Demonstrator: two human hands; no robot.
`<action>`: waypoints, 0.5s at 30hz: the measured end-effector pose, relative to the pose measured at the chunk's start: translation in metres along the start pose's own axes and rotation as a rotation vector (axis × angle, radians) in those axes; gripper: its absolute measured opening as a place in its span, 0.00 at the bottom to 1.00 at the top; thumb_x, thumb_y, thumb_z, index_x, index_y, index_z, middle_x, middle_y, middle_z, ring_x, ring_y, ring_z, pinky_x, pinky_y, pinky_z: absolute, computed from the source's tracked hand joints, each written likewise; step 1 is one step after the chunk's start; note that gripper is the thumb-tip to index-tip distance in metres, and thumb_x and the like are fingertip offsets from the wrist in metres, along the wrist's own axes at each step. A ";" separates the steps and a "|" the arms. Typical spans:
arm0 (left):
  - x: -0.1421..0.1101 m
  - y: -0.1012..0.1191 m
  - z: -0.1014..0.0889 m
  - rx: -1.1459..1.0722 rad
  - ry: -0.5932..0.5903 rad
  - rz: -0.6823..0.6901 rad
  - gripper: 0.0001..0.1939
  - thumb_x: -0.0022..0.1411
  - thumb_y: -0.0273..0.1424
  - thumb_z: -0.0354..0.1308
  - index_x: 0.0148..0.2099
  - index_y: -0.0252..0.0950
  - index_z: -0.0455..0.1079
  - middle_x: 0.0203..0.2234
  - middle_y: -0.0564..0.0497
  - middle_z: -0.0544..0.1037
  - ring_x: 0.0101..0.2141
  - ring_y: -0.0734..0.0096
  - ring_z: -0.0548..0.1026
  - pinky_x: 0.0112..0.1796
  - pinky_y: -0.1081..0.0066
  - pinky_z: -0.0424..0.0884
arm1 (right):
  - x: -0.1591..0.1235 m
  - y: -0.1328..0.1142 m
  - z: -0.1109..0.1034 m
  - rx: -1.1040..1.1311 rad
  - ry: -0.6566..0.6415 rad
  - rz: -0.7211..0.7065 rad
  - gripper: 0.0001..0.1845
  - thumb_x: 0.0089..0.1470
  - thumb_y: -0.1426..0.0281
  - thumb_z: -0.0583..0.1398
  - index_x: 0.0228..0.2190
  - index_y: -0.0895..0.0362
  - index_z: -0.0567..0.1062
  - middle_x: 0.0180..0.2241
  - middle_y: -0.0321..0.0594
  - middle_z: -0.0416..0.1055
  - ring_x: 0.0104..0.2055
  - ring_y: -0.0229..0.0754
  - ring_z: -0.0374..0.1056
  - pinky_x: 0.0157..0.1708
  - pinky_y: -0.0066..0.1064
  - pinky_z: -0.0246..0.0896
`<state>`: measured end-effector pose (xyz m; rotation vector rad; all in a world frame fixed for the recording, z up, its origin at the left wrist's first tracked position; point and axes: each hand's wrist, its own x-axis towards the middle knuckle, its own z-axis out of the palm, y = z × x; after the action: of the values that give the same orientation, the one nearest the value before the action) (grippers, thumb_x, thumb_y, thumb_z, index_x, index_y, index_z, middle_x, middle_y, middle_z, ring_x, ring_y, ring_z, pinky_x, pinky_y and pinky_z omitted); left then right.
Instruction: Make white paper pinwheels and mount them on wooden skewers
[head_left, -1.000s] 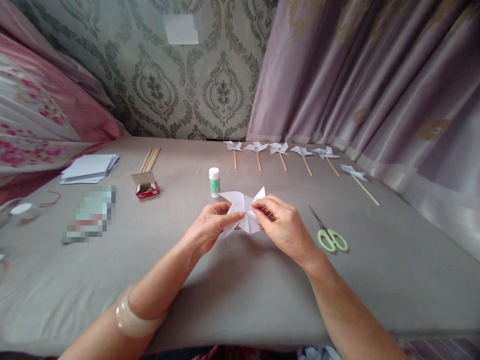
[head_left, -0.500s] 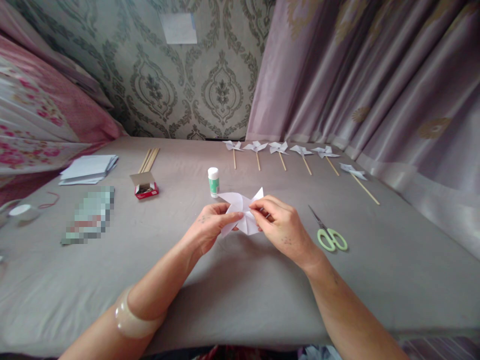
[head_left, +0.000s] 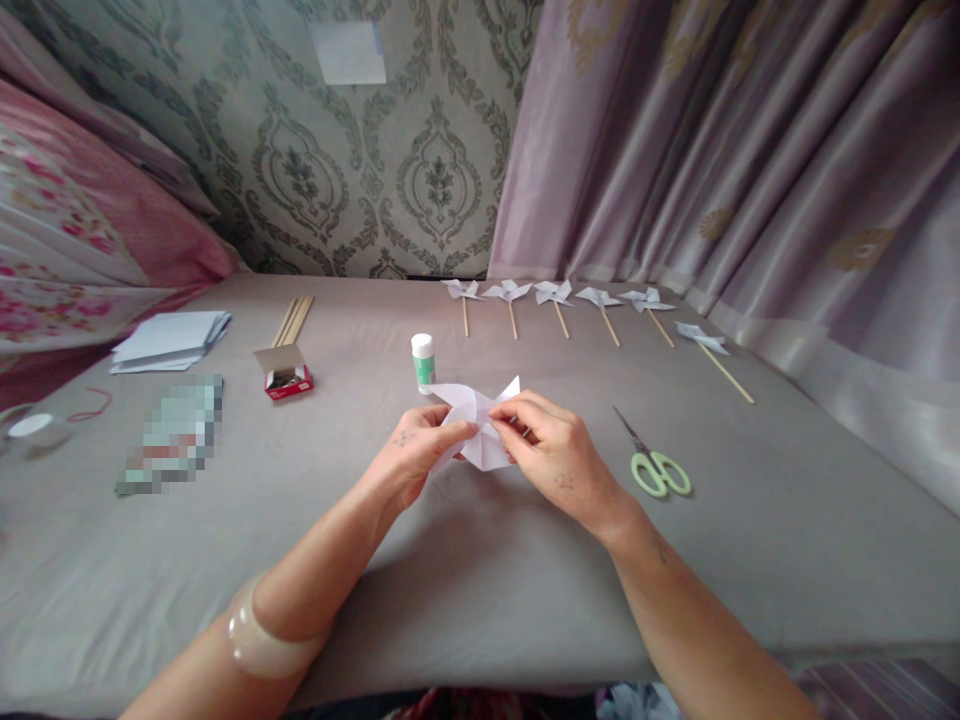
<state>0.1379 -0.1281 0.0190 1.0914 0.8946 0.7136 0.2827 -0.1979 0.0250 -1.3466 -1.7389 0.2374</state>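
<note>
A white paper pinwheel (head_left: pixel 484 452) is held between my two hands above the table, its pointed blades fanning out. My left hand (head_left: pixel 421 446) grips its left side, thumb pressed near the centre and fingers behind. With fingertips pinched together, my right hand (head_left: pixel 551 436) is at the middle of the pinwheel; whether a small part is between those fingertips is hidden. Just behind the pinwheel stands a green glue stick (head_left: pixel 423 362) with a white cap. Scissors (head_left: pixel 651 465) with pale green handles lie to the right of my right hand.
Several finished pinwheels on sticks (head_left: pixel 553 294) lie along the back right. Towards the left are wooden sticks (head_left: pixel 296 320), an open red box (head_left: pixel 288 384) of small metal pieces, a paper stack (head_left: pixel 171 340), a blurred packet (head_left: pixel 174 435) and a white round object (head_left: pixel 39 431).
The view has shifted slightly, so everything sits a little further left. Both hands keep their hold at the pinwheel, with the right fingertips still at its centre.
</note>
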 end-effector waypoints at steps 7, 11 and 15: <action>0.008 0.008 -0.016 0.195 0.198 0.189 0.07 0.41 0.31 0.62 0.27 0.34 0.75 0.19 0.53 0.74 0.22 0.73 0.68 0.26 0.74 0.62 | 0.008 0.043 -0.084 0.122 0.503 0.192 0.13 0.52 0.61 0.60 0.38 0.54 0.74 0.37 0.39 0.72 0.27 0.34 0.69 0.20 0.24 0.65; 0.012 0.015 -0.024 0.211 0.295 0.226 0.08 0.39 0.32 0.63 0.26 0.35 0.74 0.19 0.54 0.74 0.22 0.73 0.68 0.25 0.75 0.62 | -0.009 0.091 -0.142 0.027 0.827 0.345 0.14 0.47 0.62 0.62 0.35 0.57 0.75 0.31 0.38 0.73 0.24 0.34 0.67 0.17 0.23 0.60; 0.015 0.011 -0.021 0.178 0.270 0.183 0.08 0.38 0.31 0.64 0.26 0.34 0.74 0.18 0.53 0.74 0.22 0.73 0.69 0.24 0.75 0.63 | -0.023 0.104 -0.124 -0.059 0.328 0.529 0.10 0.45 0.66 0.63 0.28 0.60 0.76 0.24 0.39 0.74 0.24 0.36 0.68 0.25 0.27 0.64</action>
<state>0.1259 -0.1029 0.0220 1.2656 1.1137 0.9628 0.4440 -0.2206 0.0201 -1.7648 -1.1070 0.2414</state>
